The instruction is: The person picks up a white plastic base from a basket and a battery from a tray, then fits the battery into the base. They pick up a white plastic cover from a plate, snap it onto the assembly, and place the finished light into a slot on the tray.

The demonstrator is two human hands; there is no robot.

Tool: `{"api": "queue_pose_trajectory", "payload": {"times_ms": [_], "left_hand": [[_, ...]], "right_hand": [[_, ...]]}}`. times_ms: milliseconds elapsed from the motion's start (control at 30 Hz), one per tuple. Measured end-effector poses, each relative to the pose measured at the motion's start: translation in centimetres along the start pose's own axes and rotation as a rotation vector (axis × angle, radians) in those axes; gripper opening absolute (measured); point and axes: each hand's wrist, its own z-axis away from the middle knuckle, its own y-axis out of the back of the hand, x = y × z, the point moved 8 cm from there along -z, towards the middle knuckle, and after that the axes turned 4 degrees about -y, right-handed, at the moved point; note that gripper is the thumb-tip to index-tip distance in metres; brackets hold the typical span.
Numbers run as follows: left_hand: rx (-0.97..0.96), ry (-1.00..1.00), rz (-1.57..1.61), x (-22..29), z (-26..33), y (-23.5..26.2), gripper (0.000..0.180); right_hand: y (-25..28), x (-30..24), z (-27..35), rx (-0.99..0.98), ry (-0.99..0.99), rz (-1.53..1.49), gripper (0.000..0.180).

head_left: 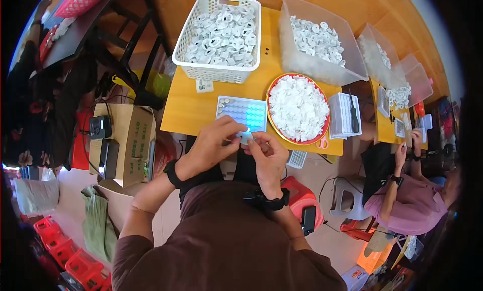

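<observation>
Near the table's front edge, my two hands meet around a small white plastic piece (245, 136) with a glowing bluish light. My left hand (212, 142) pinches it from the left, its fingertips at the lit top. From the right, my right hand (269, 157) grips the same piece between thumb and fingers, which partly cover it. Just beyond the hands lies a white compartment tray (220, 115) holding several round silver button cells (225, 102) at its left; blue light falls across its right part.
A white basket (216, 72) and a clear bin (322, 69) of white plastic parts stand behind. Right of the tray are a red-rimmed plate (272, 121) of small white pieces, pink scissors (322, 144) and stacked trays (338, 115) with a screwdriver (353, 115). A co-worker (407, 200) sits at right.
</observation>
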Motion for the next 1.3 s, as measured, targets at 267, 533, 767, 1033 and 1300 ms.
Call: {"api": "queue_pose_trajectory", "payload": {"times_ms": [267,533,767,1033,1300], "left_hand": [[0.357,0.226,0.873,-1.3,0.4,0.1,0.012],[0.418,0.295,0.983,-2.4,0.8,-1.4,0.016],[0.444,0.368,1.157,-2.8,0.2,-2.4,0.016],[0.470,0.347,1.201,-4.1,0.1,-2.5,0.017],[0.460,0.400,1.061,-4.2,0.3,-1.7,0.021]], "right_hand": [[-0.2,-2.6,0.4,0.060,0.301,0.164,0.009],[-0.4,-3.3,0.9,0.139,0.419,0.373,0.010],[-0.5,-4.9,0.8,0.150,0.512,0.445,0.012],[-1.0,-4.7,0.1,0.106,0.527,0.484,0.010],[4.7,-4.1,-9.1,-0.104,0.267,0.513,0.008]]}}
